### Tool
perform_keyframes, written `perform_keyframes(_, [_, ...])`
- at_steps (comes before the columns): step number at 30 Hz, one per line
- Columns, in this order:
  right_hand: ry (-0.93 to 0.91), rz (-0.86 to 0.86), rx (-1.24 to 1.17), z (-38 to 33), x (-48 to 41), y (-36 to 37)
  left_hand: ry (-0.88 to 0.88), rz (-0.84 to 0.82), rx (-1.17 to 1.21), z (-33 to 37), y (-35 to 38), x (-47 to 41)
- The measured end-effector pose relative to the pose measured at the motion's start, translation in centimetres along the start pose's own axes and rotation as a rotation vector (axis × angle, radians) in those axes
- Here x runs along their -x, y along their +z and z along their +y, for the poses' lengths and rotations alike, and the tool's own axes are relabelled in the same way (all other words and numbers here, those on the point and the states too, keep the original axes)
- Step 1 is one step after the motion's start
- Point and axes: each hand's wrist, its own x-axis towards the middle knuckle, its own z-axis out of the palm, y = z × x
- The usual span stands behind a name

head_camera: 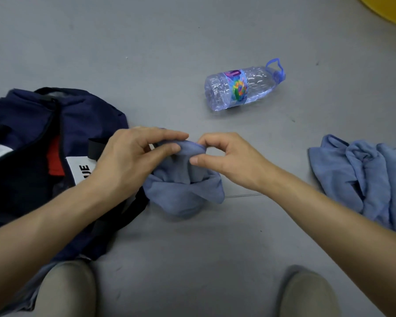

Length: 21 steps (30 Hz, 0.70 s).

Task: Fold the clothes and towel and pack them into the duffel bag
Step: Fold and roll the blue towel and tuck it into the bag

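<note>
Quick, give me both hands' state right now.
Left hand: pinches the top edge of the small blue cloth.
Right hand: pinches the same edge of the cloth.

"UE" on duffel bag (89,110) label (78,171)

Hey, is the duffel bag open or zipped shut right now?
Open. The bag gapes along its top, and a red item shows inside through the gap.
</note>
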Motion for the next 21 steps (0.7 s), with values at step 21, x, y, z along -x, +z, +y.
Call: perform_keyframes(21, [0.082,0.283,0.661,-4.4,2.5,-10.2,-0.236,0.204,0.019,1.8,-10.7,-4.1])
